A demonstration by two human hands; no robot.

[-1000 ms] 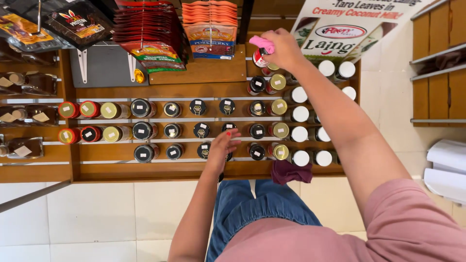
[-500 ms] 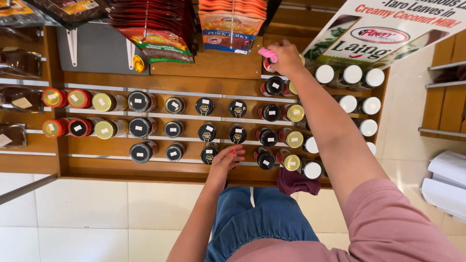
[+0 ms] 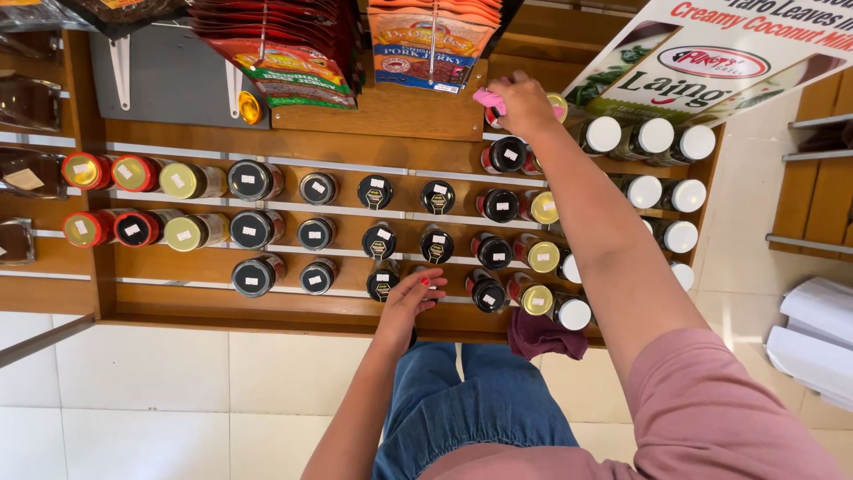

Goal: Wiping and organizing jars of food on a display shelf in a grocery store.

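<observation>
While the right hand (image 3: 524,105) is closed on a pink cloth (image 3: 490,101) at the top-shelf jars (image 3: 506,155), the left hand (image 3: 411,298), fingers loose, rests on a black-lidded jar (image 3: 426,283) on the lowest shelf, directly below.

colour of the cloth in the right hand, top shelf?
Pink cloth, bunched in the right hand. Head view, the only one, shows it clearly.

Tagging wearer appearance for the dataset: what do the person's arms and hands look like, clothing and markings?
Both forearms are bare. The right arm has a dusty-pink short sleeve at the upper arm. The left hand has red-painted fingernails. No gloves, watch or rings show on it or on the right hand. Blue jeans show below.
</observation>
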